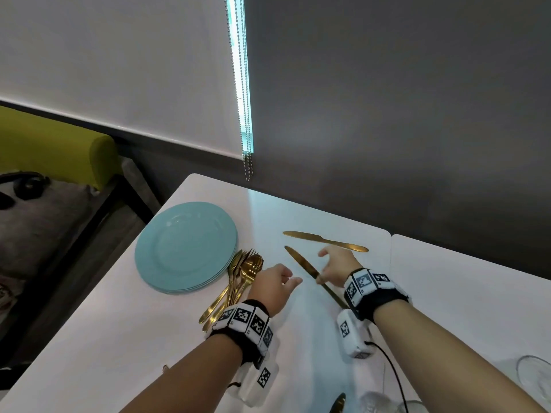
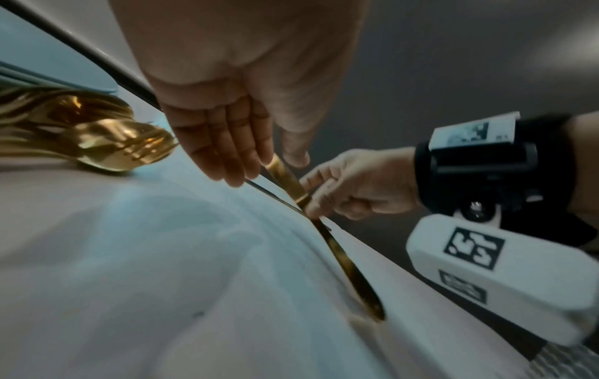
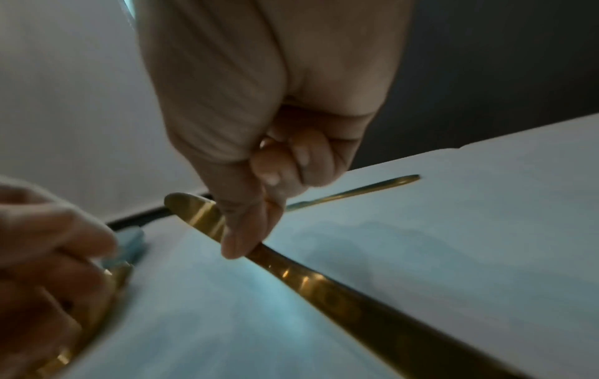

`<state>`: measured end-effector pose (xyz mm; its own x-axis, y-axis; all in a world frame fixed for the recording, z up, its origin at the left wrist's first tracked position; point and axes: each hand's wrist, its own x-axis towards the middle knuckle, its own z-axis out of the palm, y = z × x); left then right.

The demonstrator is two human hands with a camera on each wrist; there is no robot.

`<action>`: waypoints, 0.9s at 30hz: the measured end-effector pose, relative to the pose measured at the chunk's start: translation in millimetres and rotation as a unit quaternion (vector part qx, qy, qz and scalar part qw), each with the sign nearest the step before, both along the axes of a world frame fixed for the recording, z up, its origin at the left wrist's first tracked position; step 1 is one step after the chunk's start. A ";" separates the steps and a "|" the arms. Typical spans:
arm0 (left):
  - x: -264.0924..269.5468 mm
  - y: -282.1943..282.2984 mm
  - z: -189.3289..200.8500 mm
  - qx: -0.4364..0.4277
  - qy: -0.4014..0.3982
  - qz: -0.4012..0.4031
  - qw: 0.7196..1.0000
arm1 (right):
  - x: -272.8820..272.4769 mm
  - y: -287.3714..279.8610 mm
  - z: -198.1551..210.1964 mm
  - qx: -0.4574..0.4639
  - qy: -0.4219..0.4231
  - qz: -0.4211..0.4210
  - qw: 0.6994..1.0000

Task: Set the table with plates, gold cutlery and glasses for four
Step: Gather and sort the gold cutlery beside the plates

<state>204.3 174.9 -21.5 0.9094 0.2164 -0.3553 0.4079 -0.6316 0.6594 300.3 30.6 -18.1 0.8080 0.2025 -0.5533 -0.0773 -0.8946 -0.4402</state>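
Observation:
A stack of light blue plates (image 1: 185,248) sits at the table's far left corner. A bundle of gold forks and spoons (image 1: 238,281) lies beside it. My right hand (image 1: 329,271) pinches a gold knife (image 1: 301,263) at mid-length between thumb and curled fingers (image 3: 275,177). The knife's blade end is raised and its handle end (image 2: 372,307) touches the table. My left hand (image 1: 290,278) hovers just left of the blade with straight fingers (image 2: 227,153) and holds nothing. A second gold knife (image 1: 325,241) lies flat further back.
The white table (image 1: 119,338) butts against a dark grey wall; a second tabletop (image 1: 462,293) joins it on the right. Clear glasses (image 1: 533,377) stand at the near right edge, with another gold piece (image 1: 338,403) by them. A green bench (image 1: 59,144) is at left.

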 end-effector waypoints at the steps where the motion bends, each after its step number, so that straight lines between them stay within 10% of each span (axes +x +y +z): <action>1: -0.1 -3.1 -0.2 -0.010 0.010 -0.003 1.000 | 1.2 7.0 3.1 0.038 0.006 -0.018 0.999; 11: 1.3 -9.6 -5.8 -0.329 0.113 0.131 0.928 | 4.2 41.5 -0.1 0.197 0.058 -0.137 0.969; 16: 0.9 3.1 -2.4 -0.335 0.083 0.171 0.923 | 16.3 29.3 -5.2 -0.015 -0.108 -0.022 0.994; 20: -1.2 16.2 -5.9 -0.305 0.071 0.166 0.935 | 30.3 8.6 -6.6 -0.171 -0.066 0.086 0.979; 27: -4.7 18.2 -10.6 -0.275 0.068 0.185 0.941 | 17.5 -3.0 -7.0 -0.226 -0.095 0.078 0.966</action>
<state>199.6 193.1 -32.2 0.7451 0.2592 -0.6145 0.6380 -0.0086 0.7700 317.8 27.6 -25.1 0.8824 0.1026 -0.4592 0.1182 -0.9930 0.0053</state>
